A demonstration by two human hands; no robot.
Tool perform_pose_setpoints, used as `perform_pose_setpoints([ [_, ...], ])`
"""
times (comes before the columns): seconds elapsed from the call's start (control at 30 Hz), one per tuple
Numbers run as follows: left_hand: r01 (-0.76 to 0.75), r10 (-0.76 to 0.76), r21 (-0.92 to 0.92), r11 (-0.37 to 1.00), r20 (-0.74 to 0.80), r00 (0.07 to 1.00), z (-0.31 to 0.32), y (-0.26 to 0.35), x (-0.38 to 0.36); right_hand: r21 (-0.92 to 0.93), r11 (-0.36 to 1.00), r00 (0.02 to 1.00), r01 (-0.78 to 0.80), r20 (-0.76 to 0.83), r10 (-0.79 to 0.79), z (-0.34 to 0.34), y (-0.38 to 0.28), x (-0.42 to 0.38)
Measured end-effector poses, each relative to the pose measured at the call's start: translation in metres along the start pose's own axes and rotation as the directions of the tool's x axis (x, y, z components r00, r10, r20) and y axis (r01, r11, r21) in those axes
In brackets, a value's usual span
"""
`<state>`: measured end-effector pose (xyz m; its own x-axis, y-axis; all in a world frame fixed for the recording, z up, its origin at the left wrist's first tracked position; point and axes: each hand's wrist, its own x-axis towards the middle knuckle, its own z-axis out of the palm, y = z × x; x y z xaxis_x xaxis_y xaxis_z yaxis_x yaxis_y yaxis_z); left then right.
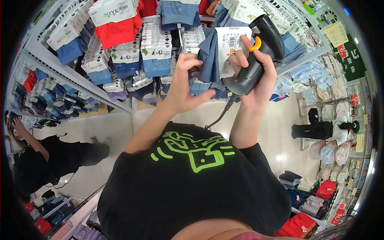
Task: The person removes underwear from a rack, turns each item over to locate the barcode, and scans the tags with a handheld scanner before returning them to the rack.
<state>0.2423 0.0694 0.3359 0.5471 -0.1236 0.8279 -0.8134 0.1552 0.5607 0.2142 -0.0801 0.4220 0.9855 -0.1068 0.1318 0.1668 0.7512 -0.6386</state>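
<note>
My right hand [262, 74] is wrapped round a black barcode scanner [242, 82] with a yellow-orange trigger, its cable hanging down toward my shirt. Two of its fingertips overlap the white card [228, 45] of a packed garment, which carries a printed barcode. Blue folded fabric [209, 56] of that garment hangs at the card's left side. My left hand [185, 80] is beside the fabric, fingers bent with the tips right at its edge and the thumb stretched out apart below.
Racks hold many carded garments on hangers, such as a red piece [116, 33] and blue ones [156, 66]. A white rack post [116, 102] slants at left. A person [320, 130] stands at right by another display; a figure in black [60, 156] shows at left.
</note>
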Motion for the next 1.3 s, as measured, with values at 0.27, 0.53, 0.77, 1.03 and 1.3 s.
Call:
perform_pose_setpoints([
  [0.27,0.369,-0.428,-0.456,0.810,-0.029,0.903,-0.016,0.013,0.026,-0.024,0.995,0.995,-0.099,-0.002,0.099,-0.009,0.006,0.009],
  [0.53,0.350,-0.441,-0.341,0.873,-0.242,0.864,0.006,0.037,0.051,-0.255,0.956,0.982,0.143,0.155,-0.106,0.000,0.030,-0.002],
  [0.77,0.484,-0.519,-0.243,0.841,-0.107,0.848,0.004,0.040,0.053,-0.648,0.678,0.935,0.348,0.186,-0.302,0.006,0.030,-0.004],
  [1.03,0.627,-0.674,-0.505,0.593,0.113,0.730,-0.016,0.027,0.056,-0.402,0.902,0.988,0.157,0.054,-0.148,-0.007,0.021,0.001],
  [1.3,0.500,-0.516,-0.188,0.845,-0.044,0.855,-0.005,0.033,0.055,-0.518,0.805,0.955,0.291,0.200,-0.217,-0.002,0.032,0.003],
])
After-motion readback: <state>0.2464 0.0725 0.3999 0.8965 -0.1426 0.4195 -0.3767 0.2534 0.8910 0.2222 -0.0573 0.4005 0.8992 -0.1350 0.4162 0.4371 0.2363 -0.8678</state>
